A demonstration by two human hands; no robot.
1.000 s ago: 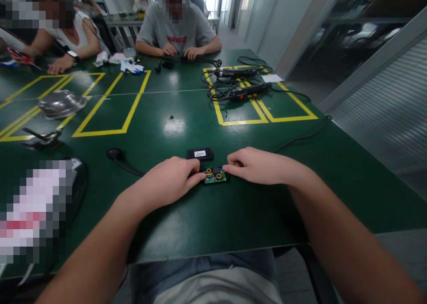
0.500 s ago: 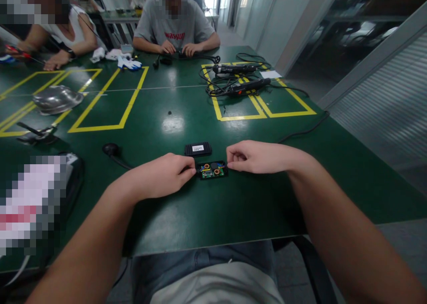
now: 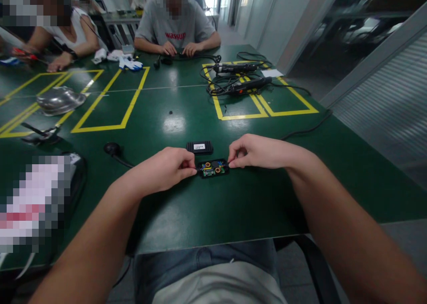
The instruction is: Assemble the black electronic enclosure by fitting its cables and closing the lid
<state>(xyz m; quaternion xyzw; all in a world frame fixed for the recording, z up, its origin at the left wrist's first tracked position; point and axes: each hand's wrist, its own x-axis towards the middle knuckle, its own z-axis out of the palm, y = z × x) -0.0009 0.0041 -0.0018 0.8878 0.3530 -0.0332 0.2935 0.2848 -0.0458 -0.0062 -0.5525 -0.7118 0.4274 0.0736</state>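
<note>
An open black plastic case [image 3: 214, 175] lies on the green table in front of me, with a green circuit board [image 3: 209, 172], two copper-ringed coils and coloured wires inside. My left hand [image 3: 165, 169] is closed, thumb and fingertips pinching the case's left end. At the opposite end, my right hand [image 3: 255, 152] pinches the right edge; the exact grip points are partly hidden by the fingers. Just behind the case rests a ribbed black cover [image 3: 199, 147] with a white label. A black plug [image 3: 112, 149] lies to the left, its cord passing behind my left forearm.
Two black corded tools [image 3: 250, 87] lie in yellow-taped areas at the back right. A shiny metal piece [image 3: 61, 101], a dark clamp-like object [image 3: 42, 135] and a pixelated item [image 3: 33, 197] are at left. Across the table sit co-workers, near white-and-blue gloves [image 3: 130, 64].
The view has shifted slightly. My right hand is raised a little at the wrist, and the case sits at a slightly different angle. Both hands stay pinched at its ends.
</note>
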